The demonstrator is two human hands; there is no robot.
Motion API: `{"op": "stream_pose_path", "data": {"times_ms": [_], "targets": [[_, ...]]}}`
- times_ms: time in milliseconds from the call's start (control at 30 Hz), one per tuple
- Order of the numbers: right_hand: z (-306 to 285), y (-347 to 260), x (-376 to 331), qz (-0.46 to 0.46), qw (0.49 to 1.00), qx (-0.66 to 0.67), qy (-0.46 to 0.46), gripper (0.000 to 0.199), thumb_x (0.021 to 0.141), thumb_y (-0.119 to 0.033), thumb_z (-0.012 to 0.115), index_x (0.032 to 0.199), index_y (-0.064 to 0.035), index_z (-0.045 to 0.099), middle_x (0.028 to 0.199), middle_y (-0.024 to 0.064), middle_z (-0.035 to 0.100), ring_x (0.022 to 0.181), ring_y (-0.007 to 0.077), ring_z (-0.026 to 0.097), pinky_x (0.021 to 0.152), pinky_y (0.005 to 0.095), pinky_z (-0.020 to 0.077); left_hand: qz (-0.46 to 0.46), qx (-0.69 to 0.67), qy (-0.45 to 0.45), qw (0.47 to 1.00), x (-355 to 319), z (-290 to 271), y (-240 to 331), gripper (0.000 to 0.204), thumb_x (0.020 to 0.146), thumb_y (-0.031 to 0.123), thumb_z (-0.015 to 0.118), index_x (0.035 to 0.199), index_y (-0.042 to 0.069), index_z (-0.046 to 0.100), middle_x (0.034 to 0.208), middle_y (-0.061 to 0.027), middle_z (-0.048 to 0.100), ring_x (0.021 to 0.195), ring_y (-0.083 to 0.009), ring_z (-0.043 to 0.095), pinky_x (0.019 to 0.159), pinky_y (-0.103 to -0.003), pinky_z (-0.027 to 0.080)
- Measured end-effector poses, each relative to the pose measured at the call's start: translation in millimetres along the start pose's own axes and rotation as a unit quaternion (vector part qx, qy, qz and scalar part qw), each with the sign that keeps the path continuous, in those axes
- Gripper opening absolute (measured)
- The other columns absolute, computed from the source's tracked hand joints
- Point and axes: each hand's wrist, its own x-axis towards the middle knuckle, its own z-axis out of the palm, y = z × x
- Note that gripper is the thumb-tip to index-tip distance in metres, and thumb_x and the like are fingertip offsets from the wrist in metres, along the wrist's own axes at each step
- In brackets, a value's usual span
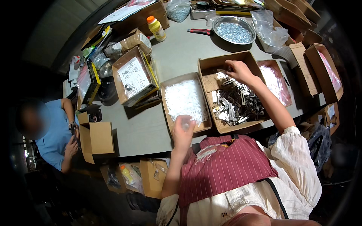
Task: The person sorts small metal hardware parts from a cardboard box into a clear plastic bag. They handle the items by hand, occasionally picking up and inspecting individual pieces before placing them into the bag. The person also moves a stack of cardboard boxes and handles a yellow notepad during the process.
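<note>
My left hand (181,136) is closed at the near edge of a shallow cardboard box (164,98) full of small white pieces (184,98). Its fingers curl round a small see-through thing (184,121), whose kind I cannot make out. My right hand (240,72) reaches into the far part of a larger cardboard box (208,81), fingertips pinched together. A small dark thing shows at those fingertips, too small to name. Below that hand, slim silver and black metal pieces (239,103), resembling nail clippers, lie heaped in the box.
A round metal bowl (215,30) of small shiny parts and a red-black utility knife (200,31) lie at the back. A yellow bottle (157,30) stands beside cartons (130,96). Right, a box holds clear bags (273,81). Another person in blue (52,128) is at far left.
</note>
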Motion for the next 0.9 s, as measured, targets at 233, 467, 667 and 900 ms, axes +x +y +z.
{"op": "stream_pose_path", "data": {"times_ms": [233,467,667,900], "targets": [[18,23,1,-0.098,0.985,-0.131,0.047,0.034,0.08,-0.012,0.07,0.109,-0.0009,0.058,0.086,0.0198,0.067,0.086,0.0401,0.066,0.075,0.0513,0.0524,-0.008,-0.004,-0.004,1.0,0,1,-4,0.02,0.086,0.011,0.073,0.101,0.002,0.063,0.088,-0.004,0.065,0.086,-0.0135,0.061,0.081,-0.029,0.048],[58,5,3,-0.107,0.983,-0.096,-0.11,0.017,0.08,-0.015,0.069,0.082,0.0017,0.068,0.083,0.0235,0.068,0.084,0.0423,0.067,0.075,0.0516,0.053,0.026,-0.007,-0.023,0.999,2,10,-11,0.02,0.085,0.01,0.074,0.1,0.003,0.064,0.089,-0.0083,0.068,0.085,-0.0194,0.065,0.079,-0.033,0.05],[63,11,-7,-0.164,0.983,-0.068,-0.046,0.021,0.083,-0.018,0.07,0.077,0.002,0.067,0.079,0.0234,0.067,0.082,0.0433,0.066,0.074,0.0499,0.0523,0.035,0.013,-0.018,0.999,4,2,-1,0.021,0.085,0.011,0.075,0.101,0.003,0.064,0.09,-0.0105,0.069,0.085,-0.0229,0.067,0.078,-0.035,0.051],[-17,-65,-16,0.059,0.93,0.338,-0.135,0.013,0.091,-0.007,0.071,0.097,0.0036,0.066,0.082,0.0029,0.066,0.074,0.0094,0.065,0.063,0.0275,0.0546,0.036,-0.032,-0.029,0.998,16,11,22,0.022,0.085,0.012,0.075,0.101,0.003,0.063,0.086,-0.0098,0.067,0.086,-0.0256,0.065,0.08,-0.037,0.05]]}}
